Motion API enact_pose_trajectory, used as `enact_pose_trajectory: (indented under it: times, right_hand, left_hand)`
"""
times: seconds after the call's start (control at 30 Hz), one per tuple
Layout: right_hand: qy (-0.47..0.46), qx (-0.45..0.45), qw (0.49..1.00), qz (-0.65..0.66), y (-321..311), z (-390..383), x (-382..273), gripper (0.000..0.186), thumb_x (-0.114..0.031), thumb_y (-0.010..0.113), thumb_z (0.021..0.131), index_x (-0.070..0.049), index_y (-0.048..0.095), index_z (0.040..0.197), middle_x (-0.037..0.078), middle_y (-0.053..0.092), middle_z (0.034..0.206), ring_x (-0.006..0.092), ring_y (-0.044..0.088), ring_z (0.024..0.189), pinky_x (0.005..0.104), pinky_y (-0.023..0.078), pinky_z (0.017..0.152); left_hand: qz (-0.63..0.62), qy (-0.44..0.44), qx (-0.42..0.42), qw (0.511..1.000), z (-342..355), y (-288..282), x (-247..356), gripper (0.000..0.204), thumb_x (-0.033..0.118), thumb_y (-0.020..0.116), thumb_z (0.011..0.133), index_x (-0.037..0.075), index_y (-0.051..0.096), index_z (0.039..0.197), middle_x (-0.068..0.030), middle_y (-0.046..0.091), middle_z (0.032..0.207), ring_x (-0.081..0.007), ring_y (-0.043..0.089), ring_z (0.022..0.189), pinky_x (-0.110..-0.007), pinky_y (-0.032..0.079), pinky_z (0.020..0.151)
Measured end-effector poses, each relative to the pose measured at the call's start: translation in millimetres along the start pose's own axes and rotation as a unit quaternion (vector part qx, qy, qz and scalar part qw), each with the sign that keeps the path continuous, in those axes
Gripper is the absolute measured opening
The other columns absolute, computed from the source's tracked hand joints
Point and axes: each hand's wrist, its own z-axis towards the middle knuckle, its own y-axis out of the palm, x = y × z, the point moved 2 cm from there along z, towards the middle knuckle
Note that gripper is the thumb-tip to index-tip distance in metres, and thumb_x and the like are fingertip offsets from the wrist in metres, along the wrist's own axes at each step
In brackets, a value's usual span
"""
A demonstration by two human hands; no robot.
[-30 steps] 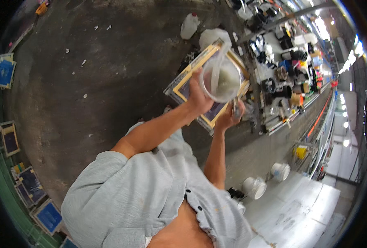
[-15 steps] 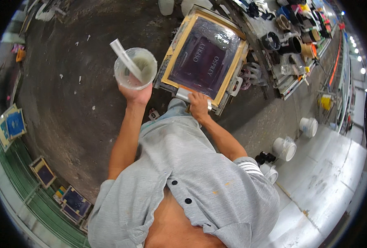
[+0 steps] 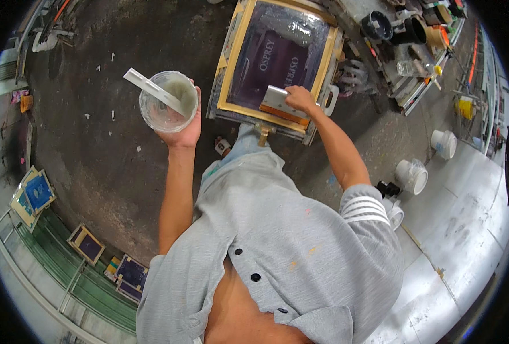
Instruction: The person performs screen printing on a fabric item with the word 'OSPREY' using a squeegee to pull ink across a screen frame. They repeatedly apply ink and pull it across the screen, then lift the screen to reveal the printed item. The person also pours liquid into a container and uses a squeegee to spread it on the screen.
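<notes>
My left hand [image 3: 187,132] is wrapped round a clear plastic tub [image 3: 153,118] from below and the side. Pale greyish paste coats the inside of the tub, and a flat white stick [image 3: 153,88] leans in it with its end over the rim. In my right hand [image 3: 301,98] is a squeegee [image 3: 274,96] with a silvery metal handle and an orange-brown lower strip. It rests at the near end of a wood-framed printing screen [image 3: 254,54], on or just above its dark mesh. A shiny wet patch of clear paste [image 3: 291,30] lies toward the screen's far end.
On the right, a long bench [image 3: 389,94] carries several dark tubs [image 3: 376,25] and a clear bottle [image 3: 412,69]. White buckets [image 3: 442,144] stand on the floor at right. Smaller framed screens [image 3: 86,243] lean along the left side. A brass-coloured fitting [image 3: 263,135] juts from the screen's near edge.
My right hand has brought the squeegee from the screen's near frame edge onto the mesh area, tilting it. My left hand has shifted slightly left with the tub. The whole view has shifted.
</notes>
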Motion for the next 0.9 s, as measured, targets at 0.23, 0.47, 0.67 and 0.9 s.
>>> enact_pose_trajectory:
  times: [0.23, 0.47, 0.67, 0.9]
  right_hand:
    - [0.008, -0.008, 1.0, -0.003, 9, 2, -8, 0.051, -0.021, 0.062, 0.07, -0.013, 0.076, 0.118, 0.019, 0.074, 0.116, 0.0401, 0.068, 0.111, 0.0494, 0.055, 0.092]
    - [-0.03, -0.057, 0.99, 0.127, -43, 12, -12, 0.033, -0.017, 0.07, 0.062, 0.001, 0.075, 0.089, 0.022, 0.072, 0.086, 0.0368, 0.07, 0.085, 0.045, 0.053, 0.075]
    - [-0.135, 0.085, 0.93, 0.331, -130, -75, -71, 0.04, -0.01, 0.07, 0.064, 0.001, 0.073, 0.102, 0.006, 0.071, 0.092, 0.019, 0.064, 0.088, 0.0351, 0.05, 0.079]
    - [-0.357, 0.341, 0.79, 0.364, -141, -222, -142, 0.028, -0.01, 0.075, 0.086, 0.001, 0.072, 0.112, 0.014, 0.072, 0.114, 0.0248, 0.068, 0.107, 0.0402, 0.048, 0.105]
  left_hand:
    - [-0.005, 0.028, 0.019, 0.999, -15, -18, 12, 0.066, 0.047, 0.058, 0.097, 0.004, 0.051, 0.147, -0.0182, 0.053, 0.15, -0.0401, 0.054, 0.133, -0.053, 0.043, 0.115]
    - [-0.002, 0.037, 0.031, 0.999, -29, -36, 32, 0.064, 0.048, 0.06, 0.096, 0.004, 0.057, 0.141, -0.0191, 0.06, 0.141, -0.0408, 0.058, 0.128, -0.054, 0.046, 0.112]
    - [0.033, 0.054, 0.011, 0.998, -33, -77, 33, 0.046, 0.039, 0.062, 0.097, 0.011, 0.063, 0.133, -0.013, 0.067, 0.132, -0.0332, 0.062, 0.125, -0.054, 0.047, 0.111]
    - [0.011, -0.064, -0.025, 0.998, -26, -55, -6, 0.052, 0.047, 0.051, 0.101, 0.009, 0.059, 0.136, -0.01, 0.065, 0.132, -0.0295, 0.062, 0.124, -0.047, 0.048, 0.11]
